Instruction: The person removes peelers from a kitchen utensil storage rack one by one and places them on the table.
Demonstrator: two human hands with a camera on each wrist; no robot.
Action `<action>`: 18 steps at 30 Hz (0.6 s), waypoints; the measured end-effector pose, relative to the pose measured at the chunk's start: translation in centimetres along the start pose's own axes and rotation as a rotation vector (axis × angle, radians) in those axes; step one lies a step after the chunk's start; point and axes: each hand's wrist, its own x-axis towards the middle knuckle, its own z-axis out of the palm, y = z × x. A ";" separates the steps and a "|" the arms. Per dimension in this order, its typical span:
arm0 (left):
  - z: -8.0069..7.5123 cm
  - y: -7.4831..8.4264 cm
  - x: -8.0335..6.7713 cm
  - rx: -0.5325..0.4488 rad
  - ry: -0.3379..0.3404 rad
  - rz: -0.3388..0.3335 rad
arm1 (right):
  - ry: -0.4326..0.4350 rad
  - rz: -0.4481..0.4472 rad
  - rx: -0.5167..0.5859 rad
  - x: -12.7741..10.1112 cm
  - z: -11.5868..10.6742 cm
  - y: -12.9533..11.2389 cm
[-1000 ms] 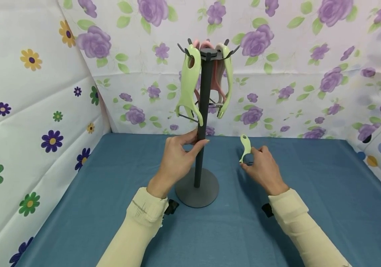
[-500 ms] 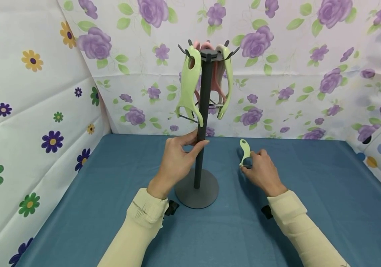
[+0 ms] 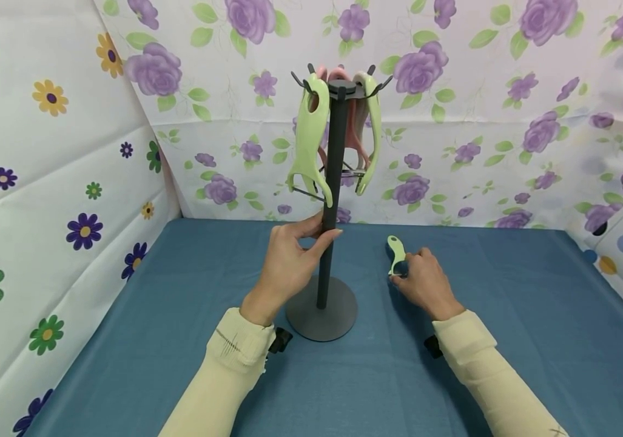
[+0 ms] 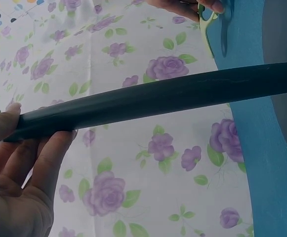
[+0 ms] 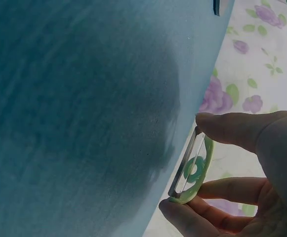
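1. Blue cloth-covered table (image 3: pixel 508 340) carries the whole setup.
2. Dark grey metal hook stand with a round base (image 3: pixel 322 312) sits mid-table, with pale green and pink plastic peelers (image 3: pixel 309 136) hanging up top.
3. Left hand (image 3: pixel 289 261) is wrapped round the stand's pole.
4. Right hand (image 3: pixel 426 282) pinches a small pale green plastic peeler (image 3: pixel 396 254) just above the cloth, right of the stand.
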 end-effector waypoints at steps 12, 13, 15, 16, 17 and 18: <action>0.1 0.0 0.0 -0.019 0.002 -0.002 | -0.017 0.007 -0.008 0.3 0.4 0.3; 0.1 0.0 -0.1 -0.021 0.004 -0.002 | -0.013 0.004 -0.007 0.4 0.4 0.3; 0.1 0.0 -0.1 -0.025 0.007 -0.004 | -0.005 -0.006 -0.004 0.4 0.5 0.3; 0.1 0.0 0.0 -0.024 0.008 -0.004 | -0.002 -0.011 -0.002 0.4 0.5 0.3; 0.1 0.0 0.0 -0.021 0.008 -0.005 | -0.001 -0.014 -0.002 0.4 0.5 0.3; 0.1 0.0 0.0 -0.019 0.007 -0.009 | -0.002 -0.016 0.000 0.4 0.6 0.3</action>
